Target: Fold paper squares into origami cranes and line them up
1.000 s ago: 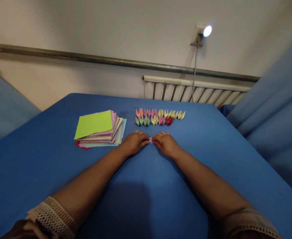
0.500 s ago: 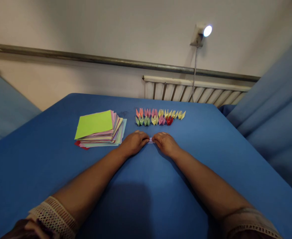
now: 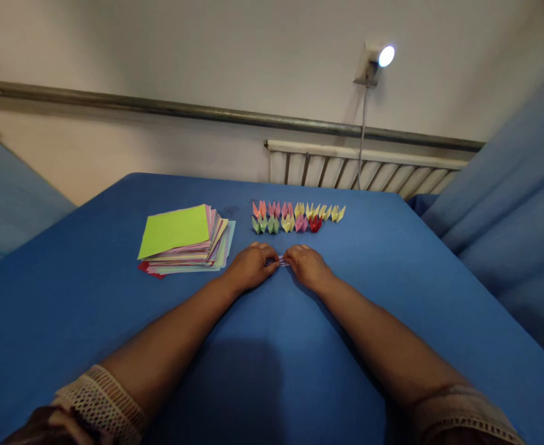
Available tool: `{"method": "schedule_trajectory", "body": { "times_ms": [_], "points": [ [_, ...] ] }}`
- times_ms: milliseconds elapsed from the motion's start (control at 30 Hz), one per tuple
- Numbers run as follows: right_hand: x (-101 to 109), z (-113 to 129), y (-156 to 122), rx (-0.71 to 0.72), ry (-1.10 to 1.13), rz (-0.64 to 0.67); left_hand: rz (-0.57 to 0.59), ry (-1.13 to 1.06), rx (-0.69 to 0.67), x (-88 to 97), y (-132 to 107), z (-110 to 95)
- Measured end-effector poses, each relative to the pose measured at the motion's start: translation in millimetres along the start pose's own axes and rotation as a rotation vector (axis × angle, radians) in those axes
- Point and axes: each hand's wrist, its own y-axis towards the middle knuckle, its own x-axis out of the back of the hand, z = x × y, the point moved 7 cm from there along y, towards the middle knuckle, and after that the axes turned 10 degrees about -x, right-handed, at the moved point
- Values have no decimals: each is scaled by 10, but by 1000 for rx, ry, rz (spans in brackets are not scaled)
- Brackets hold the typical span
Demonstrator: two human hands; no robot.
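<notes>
Between my two hands, low over the blue-covered table [image 3: 346,346], is a small folded piece of purple paper [image 3: 282,261]. My left hand [image 3: 253,264] pinches its left end with thumb and fingers. On the right end, my right hand [image 3: 308,267] is closed the same way. Most of the paper is hidden under the fingers, so its exact shape cannot be made out. Just beyond my hands stand two rows of folded paper cranes [image 3: 301,223] in orange, pink, yellow, green and red.
To the left of my hands lies a thick stack of coloured paper sheets [image 3: 174,233], lime green on top. Behind the table are a radiator [image 3: 327,167], a metal pipe [image 3: 207,114] and a lit plug [image 3: 386,56] with a cord. A blue curtain [image 3: 522,204] hangs at right.
The fingers of my left hand have shifted slightly on the purple paper, and its folds look a little more separated. Both hands stay in the same place.
</notes>
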Motion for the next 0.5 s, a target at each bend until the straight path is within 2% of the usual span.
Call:
{"method": "schedule_trajectory", "body": {
  "times_ms": [500],
  "points": [
    [-9,13,-2,-10,-18,-8,-25,59,32,-2,2,-21]
  ]
}}
